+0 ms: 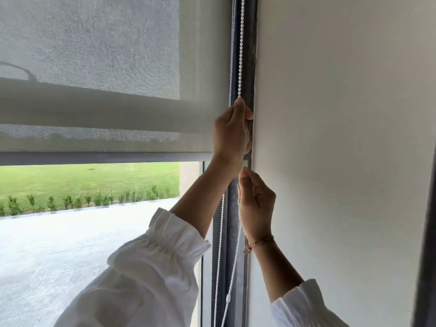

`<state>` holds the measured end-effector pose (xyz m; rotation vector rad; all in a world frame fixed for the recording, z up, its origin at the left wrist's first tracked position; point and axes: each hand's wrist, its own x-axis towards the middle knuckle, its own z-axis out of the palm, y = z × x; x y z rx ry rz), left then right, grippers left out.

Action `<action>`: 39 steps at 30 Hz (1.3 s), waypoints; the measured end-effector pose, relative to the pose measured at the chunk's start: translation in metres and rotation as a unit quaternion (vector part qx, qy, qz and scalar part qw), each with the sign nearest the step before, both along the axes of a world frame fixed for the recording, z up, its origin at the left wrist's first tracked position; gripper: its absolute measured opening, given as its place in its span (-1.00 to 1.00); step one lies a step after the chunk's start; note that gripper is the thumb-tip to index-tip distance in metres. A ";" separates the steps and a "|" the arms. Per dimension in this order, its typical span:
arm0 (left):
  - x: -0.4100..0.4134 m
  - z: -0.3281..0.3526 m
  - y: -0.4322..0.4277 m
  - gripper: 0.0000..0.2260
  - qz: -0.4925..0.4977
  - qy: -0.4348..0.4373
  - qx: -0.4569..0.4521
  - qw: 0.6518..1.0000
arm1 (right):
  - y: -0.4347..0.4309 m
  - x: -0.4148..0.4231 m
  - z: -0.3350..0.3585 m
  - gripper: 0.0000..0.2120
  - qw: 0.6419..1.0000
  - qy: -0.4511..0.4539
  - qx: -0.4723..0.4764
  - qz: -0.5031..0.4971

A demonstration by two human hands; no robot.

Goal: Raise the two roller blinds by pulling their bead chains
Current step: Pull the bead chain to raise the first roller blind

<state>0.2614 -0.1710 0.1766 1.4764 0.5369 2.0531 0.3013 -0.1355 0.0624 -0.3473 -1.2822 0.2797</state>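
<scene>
Bead chain (pixel 240 55): left hand (pixel 232 133) fisted round it above, right hand (pixel 256 204) pinching it below; strand taut overhead.

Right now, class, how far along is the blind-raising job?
Done: the roller blind is partly up, with lawn showing beneath its bottom bar. In hand: left hand and right hand both grip the bead chain. Left: further raising; no second blind is visible.

No legible text or markings.
</scene>
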 end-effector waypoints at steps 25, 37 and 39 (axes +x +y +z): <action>-0.033 -0.141 0.006 -0.62 0.087 0.167 -0.052 0.981 | -0.019 -0.021 0.141 -0.78 0.996 0.061 -0.058 0.016; -0.027 -0.127 0.005 -0.61 -0.040 0.123 -0.088 0.988 | -0.021 -0.009 0.136 -0.79 0.996 0.085 0.008 -0.007; -0.023 -0.125 0.005 -0.60 -0.030 0.123 -0.088 0.988 | -0.023 -0.009 0.135 -0.79 0.996 0.089 0.018 -0.013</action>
